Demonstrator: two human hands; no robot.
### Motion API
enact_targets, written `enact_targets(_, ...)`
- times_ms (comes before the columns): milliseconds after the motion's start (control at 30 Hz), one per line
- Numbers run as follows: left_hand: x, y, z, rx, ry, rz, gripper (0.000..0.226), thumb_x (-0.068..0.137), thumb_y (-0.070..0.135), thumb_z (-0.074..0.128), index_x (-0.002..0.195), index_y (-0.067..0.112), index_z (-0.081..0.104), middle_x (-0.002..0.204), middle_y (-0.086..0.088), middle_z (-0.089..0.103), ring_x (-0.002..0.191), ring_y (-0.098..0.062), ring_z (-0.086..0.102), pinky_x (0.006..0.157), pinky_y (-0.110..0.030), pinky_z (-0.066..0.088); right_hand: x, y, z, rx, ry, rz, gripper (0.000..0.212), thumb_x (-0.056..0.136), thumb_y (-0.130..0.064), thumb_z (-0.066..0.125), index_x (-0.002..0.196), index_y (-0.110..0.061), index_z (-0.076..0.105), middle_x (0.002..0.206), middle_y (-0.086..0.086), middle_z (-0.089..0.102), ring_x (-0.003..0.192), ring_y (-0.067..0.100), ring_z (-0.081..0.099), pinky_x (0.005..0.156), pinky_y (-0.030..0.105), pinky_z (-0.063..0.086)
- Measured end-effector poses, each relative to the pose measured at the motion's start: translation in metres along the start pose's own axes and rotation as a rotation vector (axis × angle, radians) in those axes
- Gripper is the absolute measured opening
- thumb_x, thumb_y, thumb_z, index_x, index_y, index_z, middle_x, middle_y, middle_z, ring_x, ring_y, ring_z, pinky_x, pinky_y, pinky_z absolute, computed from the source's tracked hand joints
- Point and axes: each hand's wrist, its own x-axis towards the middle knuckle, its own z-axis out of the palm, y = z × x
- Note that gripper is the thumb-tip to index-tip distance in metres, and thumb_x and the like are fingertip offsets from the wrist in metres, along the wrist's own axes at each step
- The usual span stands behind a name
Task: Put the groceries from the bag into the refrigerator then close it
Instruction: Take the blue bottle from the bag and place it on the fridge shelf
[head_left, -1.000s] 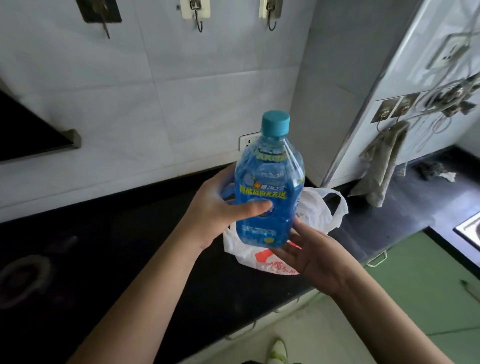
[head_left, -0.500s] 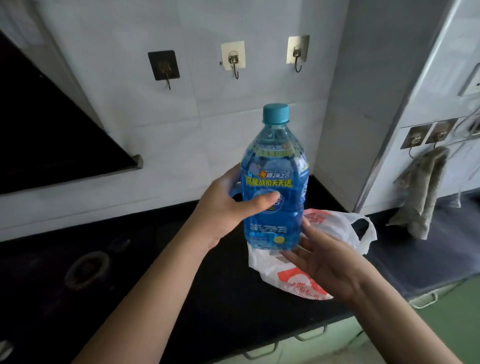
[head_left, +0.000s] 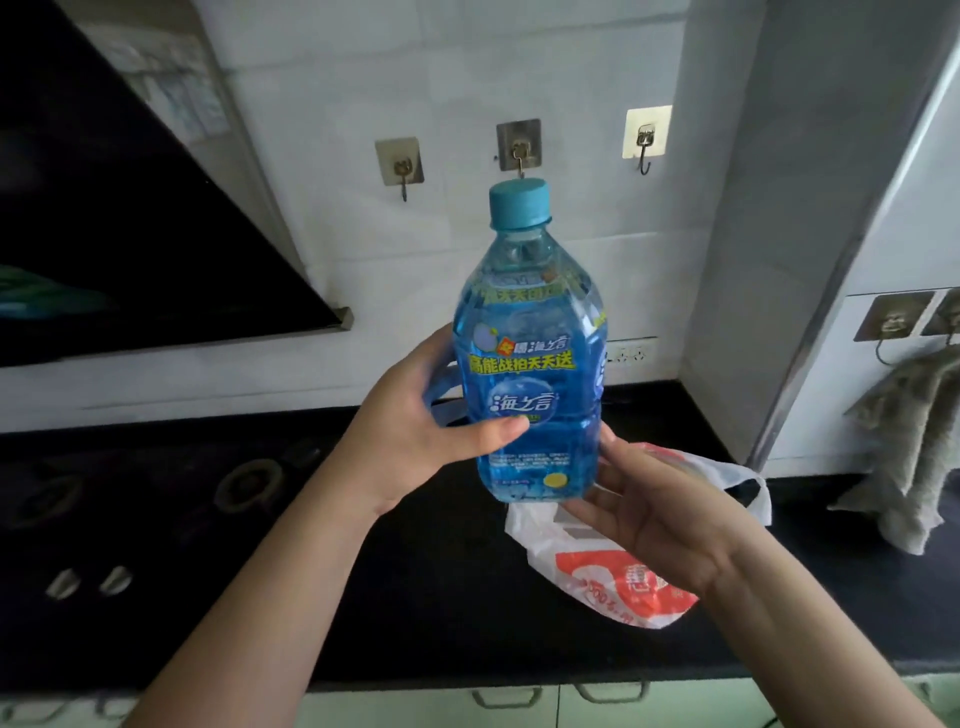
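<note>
- Head view, grip: left hand wraps the blue bottle at mid-label, thumb across the front, fingers curled round the back. Bottle upright, cap on.
- Head view, support: right hand sits at the bottle's lower right, palm up, fingers spread and relaxed, tips touching the base edge. It steadies; it does not clasp.
- Head view, bag: plastic bag lies slumped on the black counter, directly under and behind the right hand. One handle loop sticks out to that hand's far side. Whether more items remain inside cannot be told.
- Change against the two earlier frames: bottle now stands well above the bag rather than just over it; wall hooks have dropped from the top of frame to behind the cap. Grip of both hands unchanged.
- Reading: bottle is clear of the bag, so extraction is done; the carry to the refrigerator is the step in hand.
- Refrigerator not identifiable in this view; a grey cloth hangs beyond the right hand.
- Risk: one-hand grip on a full bottle may slip; keep the right hand beneath.
</note>
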Motion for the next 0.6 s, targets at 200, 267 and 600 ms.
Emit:
enact_targets(200,-0.043,0.023,-0.014,0.023,0.265,-0.014,0.072,0.065,0.026,0.085,0.129,0.019,0.053,0.125,0.002,0.065,0.126,-0.020,0.056,0.096,-0.055,0.052,0.000,0.007,0.031,-0.035,-0.168,0.085,0.025,0.081,-0.023,0.061,0.091,-0.008,0.078,0.110,0.018,0.070,0.097,0.029,0.070,0.071,0.034,0.060)
enact_targets(267,-0.061,0.031,-0.023,0.041,0.328,-0.023,0.071,0.064,0.026,0.085,0.128,0.019,0.054,0.125,0.001,0.066,0.125,-0.020,0.057,0.094,-0.054,0.053,0.000,0.017,0.045,-0.048,-0.216,0.115,0.025,0.082,-0.023,0.059,0.091,-0.009,0.078,0.111,0.018,0.070,0.096,0.028,0.070,0.070,0.033,0.060)
enact_targets(600,-0.181,0.061,-0.084,0.141,0.569,-0.095,0.075,0.068,0.024,0.086,0.135,0.021,0.051,0.123,-0.002,0.068,0.122,-0.019,0.060,0.099,-0.052,0.050,-0.009,0.095,0.128,-0.147,-0.484,0.308,0.052,0.062,-0.034,0.088,0.105,-0.010,0.074,0.119,0.017,0.067,0.105,0.029,0.067,0.073,0.033,0.058)
